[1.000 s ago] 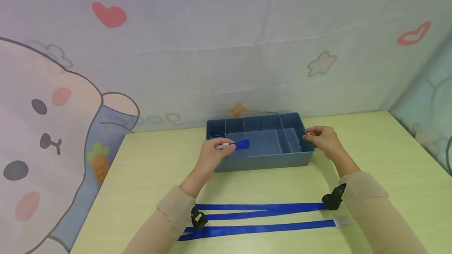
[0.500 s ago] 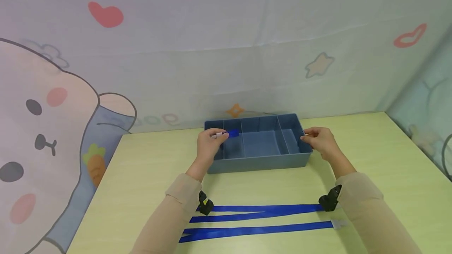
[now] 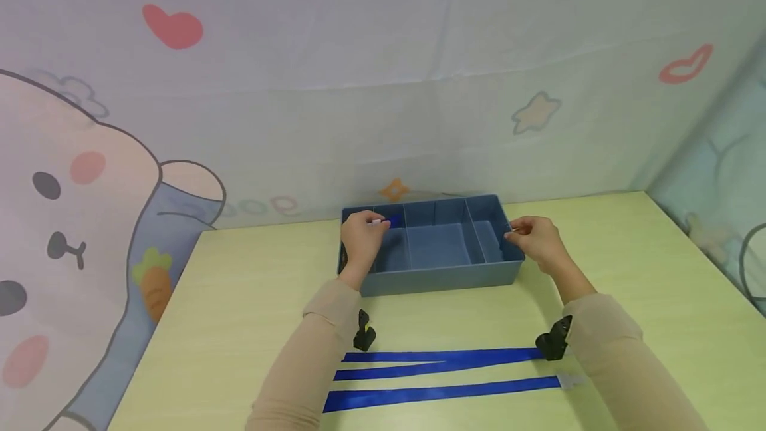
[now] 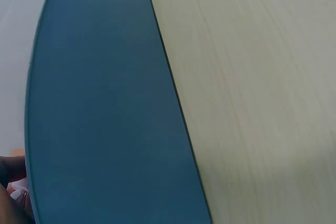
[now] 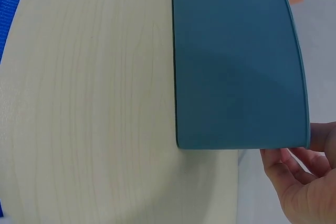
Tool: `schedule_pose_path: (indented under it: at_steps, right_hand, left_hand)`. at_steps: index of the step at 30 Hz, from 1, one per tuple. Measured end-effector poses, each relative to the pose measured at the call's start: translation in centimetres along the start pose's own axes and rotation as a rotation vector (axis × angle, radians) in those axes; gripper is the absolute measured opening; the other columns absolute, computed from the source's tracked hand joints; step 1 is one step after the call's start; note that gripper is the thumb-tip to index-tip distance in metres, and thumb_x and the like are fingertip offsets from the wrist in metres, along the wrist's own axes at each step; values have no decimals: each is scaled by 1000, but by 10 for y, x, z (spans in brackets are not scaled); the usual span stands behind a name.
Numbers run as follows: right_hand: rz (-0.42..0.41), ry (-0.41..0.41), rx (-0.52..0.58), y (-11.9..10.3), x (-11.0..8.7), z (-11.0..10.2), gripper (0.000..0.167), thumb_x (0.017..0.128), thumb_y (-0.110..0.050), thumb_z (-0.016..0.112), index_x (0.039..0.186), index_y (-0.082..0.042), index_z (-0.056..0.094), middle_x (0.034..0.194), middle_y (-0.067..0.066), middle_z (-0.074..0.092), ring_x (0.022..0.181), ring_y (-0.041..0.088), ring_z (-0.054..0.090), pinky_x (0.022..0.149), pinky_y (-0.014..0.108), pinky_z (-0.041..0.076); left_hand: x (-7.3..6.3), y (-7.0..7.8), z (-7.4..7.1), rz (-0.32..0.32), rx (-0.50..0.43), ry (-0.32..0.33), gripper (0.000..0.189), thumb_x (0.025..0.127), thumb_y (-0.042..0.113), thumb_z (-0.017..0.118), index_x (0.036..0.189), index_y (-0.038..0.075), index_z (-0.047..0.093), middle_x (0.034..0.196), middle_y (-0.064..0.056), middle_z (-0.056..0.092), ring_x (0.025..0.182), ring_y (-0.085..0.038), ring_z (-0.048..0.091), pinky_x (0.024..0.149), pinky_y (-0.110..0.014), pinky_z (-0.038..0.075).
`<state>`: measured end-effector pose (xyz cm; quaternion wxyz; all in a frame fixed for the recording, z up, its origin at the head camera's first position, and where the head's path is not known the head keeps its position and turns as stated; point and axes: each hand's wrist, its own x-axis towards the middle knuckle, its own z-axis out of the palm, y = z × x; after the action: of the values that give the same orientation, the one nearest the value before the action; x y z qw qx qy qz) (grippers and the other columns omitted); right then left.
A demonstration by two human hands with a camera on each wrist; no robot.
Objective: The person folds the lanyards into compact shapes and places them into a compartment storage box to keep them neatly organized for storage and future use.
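A blue divided box [image 3: 443,279] stands toward the back of the table. My left hand [image 3: 362,242] is over its left end, pinching a small flat blue piece with a white end [image 3: 393,221] above the compartments there. What kind of thing that piece is, I cannot tell. My right hand [image 3: 535,239] grips the right end wall of the box, thumb at the rim. In the right wrist view its fingers [image 5: 286,174] lie against the outside of that wall. The left wrist view shows mostly the front wall of the box [image 4: 105,103], which hides most of the left hand.
Flat blue straps [image 3: 443,393] lie across the table [image 3: 239,304] in front of the box, one ending in a pale clip [image 3: 570,381]. Black wrist cameras [image 3: 553,339] hang under both forearms. A printed curtain [image 3: 335,118] rises right behind the box.
My left hand has moved away from me and forward with the small blue piece, from the box's front edge to over its back left part. The right hand keeps its hold on the right end.
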<state>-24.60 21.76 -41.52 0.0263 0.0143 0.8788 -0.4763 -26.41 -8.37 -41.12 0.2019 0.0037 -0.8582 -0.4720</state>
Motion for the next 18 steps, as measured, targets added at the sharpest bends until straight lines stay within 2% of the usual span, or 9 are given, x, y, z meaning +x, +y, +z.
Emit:
schedule_pose_path:
  at_steps: [5, 11, 13, 16, 18]
  right_hand:
    - [0, 2, 4, -1, 0, 1, 36, 92, -6, 55, 122, 14, 50, 113, 28, 53, 104, 40, 54, 87, 44, 49]
    - [0, 1, 7, -3, -1, 3, 36, 92, -5, 55, 122, 14, 50, 113, 28, 54, 103, 38, 54, 86, 42, 50]
    - [-1, 3, 7, -3, -1, 3, 35, 92, -5, 55, 121, 14, 50, 113, 27, 54, 103, 38, 55, 85, 41, 50]
    - [-6, 6, 5, -4, 0, 3, 35, 92, -5, 55, 121, 14, 50, 113, 28, 54, 103, 38, 55, 85, 41, 50]
    - [-5, 6, 6, -5, 0, 3, 35, 92, -5, 55, 121, 14, 50, 113, 28, 54, 103, 38, 55, 85, 41, 50]
  left_hand:
    - [0, 3, 12, 94, 76, 43, 8, 80, 4, 72, 83, -4, 71, 82, -16, 69, 79, -30, 66, 86, -50, 45]
    - [-2, 2, 23, 229, 219, 39, 2, 77, -5, 70, 77, -6, 68, 75, -17, 68, 71, -31, 65, 69, -44, 52]
    - [-3, 1, 25, 286, 267, 42, 6, 75, -9, 68, 71, -5, 66, 70, -16, 66, 65, -30, 64, 61, -41, 52]
    - [-2, 0, 27, 339, 352, 27, 35, 74, -12, 64, 50, 5, 45, 48, -5, 45, 44, -18, 43, 44, -29, 37]
    - [-1, 0, 28, 343, 418, -7, 47, 74, -12, 61, 50, 12, 30, 46, -1, 32, 44, -15, 30, 43, -27, 26]
